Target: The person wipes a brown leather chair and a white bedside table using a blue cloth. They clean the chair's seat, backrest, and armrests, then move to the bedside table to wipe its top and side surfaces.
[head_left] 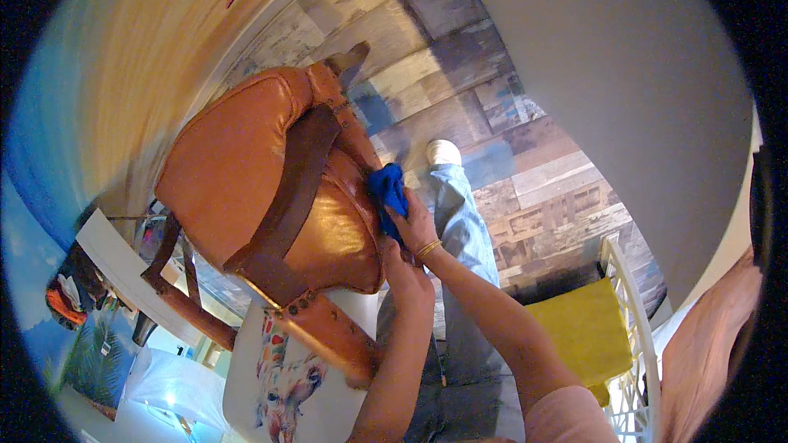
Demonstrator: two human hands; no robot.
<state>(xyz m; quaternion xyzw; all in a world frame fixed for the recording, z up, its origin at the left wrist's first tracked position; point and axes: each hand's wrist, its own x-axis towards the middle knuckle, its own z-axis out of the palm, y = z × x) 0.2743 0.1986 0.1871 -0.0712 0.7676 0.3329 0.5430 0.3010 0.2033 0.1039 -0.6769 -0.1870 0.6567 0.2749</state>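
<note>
My right hand [420,221] grips a bunched blue cloth [389,191] against the near edge of an orange-brown leather-look armchair [228,166]. Just below it, my left hand [406,277] has its thumb against the cloth's lower end. Its fingers are hidden, so what they hold does not show. A dark brown curved arm [295,191] crosses over the chair's upholstery. Round studs [298,306] line a padded orange part near the bottom. A shiny highlight lies on the upholstery left of my hands.
Patchwork wood-look flooring [455,67] extends beyond my white shoe [444,152]. A white surface with a giraffe picture [286,387] lies below the chair. At right are a yellow fabric item [578,332], a white lattice frame [640,344] and a large grey surface [615,74]. A painted wall [123,74] borders the left.
</note>
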